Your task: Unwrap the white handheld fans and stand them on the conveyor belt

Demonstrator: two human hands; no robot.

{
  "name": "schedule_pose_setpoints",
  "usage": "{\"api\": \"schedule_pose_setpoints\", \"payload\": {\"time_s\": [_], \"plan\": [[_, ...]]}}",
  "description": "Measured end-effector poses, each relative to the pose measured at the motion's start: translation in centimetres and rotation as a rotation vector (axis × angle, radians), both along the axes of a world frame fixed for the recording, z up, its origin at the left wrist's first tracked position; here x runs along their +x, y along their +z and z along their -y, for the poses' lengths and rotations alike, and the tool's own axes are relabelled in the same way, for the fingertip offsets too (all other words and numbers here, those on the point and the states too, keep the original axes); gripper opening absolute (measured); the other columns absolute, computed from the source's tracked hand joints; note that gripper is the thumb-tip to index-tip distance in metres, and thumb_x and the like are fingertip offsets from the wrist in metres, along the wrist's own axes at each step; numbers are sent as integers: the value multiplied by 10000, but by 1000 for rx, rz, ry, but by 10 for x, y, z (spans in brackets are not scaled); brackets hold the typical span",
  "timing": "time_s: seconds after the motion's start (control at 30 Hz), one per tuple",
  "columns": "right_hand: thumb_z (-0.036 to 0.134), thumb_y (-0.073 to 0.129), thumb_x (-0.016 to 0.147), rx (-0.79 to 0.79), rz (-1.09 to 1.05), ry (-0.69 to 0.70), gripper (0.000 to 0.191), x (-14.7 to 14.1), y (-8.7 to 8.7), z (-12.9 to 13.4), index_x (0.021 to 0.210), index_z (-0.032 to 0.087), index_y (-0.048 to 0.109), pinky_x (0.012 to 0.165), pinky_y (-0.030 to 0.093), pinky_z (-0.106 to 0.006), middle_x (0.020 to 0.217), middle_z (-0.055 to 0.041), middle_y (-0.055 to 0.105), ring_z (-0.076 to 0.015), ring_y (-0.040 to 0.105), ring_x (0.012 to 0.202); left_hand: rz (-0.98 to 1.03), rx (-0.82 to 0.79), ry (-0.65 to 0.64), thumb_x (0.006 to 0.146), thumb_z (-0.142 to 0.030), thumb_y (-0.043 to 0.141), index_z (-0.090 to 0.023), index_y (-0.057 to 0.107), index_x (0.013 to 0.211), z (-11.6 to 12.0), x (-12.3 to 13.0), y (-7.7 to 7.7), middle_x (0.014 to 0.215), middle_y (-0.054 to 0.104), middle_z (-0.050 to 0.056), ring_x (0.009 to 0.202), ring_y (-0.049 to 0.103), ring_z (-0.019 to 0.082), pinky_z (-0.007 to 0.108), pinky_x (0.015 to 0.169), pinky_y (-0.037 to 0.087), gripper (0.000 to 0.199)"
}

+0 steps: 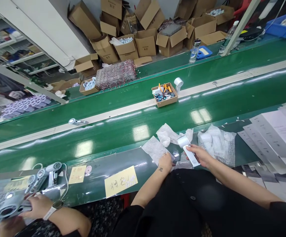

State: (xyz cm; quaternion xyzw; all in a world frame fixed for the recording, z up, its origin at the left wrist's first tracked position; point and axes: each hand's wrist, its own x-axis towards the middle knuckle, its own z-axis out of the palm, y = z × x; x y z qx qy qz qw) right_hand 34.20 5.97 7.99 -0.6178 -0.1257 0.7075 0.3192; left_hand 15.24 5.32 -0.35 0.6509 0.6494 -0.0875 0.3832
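My right hand (200,155) is closed around the handle of a white hair-dryer-shaped device (191,154), its round head pointing up and left. My left hand (166,161) is curled, its fingers closed at the edge of a thin white packing sheet (154,149) on the bench. Crumpled white packing sheets (166,134) lie just beyond both hands. Right of my right hand sits a clear bubble-wrap bag (217,144) holding white wrapped pieces.
A co-worker's hand (40,205) at lower left touches pale blue devices (9,204). Yellow paper notes (121,181) lie on the bench (93,184). White boxes (271,141) stack at right. Across the green conveyor (113,131) stands a small carton (166,102) of parts.
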Motion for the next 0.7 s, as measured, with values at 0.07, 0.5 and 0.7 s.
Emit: {"api": "schedule_pose_setpoints", "payload": {"time_s": [0.07,0.5,0.7], "plan": [[254,683,722,26,-25,15,225,-2,2,1,872,193,526,558,562,-287,765,-18,623,-160,633,703,41,24,40,681,-215,668,-121,565,1028,2,-1,0,1000,627,159,945,597,293,355,800,423,374],[214,704,644,144,-466,536,700,-21,40,3,1260,238,372,519,526,-259,904,-22,596,-185,642,735,945,-17,517,745,-364,574,-142,636,882,-32,-26,68,696,625,14,565,519,109,219,547,395,268],[223,694,651,213,-114,586,417,-16,36,6,1027,203,516,511,471,-202,991,-9,576,-120,589,698,1179,-46,678,666,-405,675,-125,606,773,-20,-35,102,593,519,-26,526,421,64,198,546,340,308]]}}
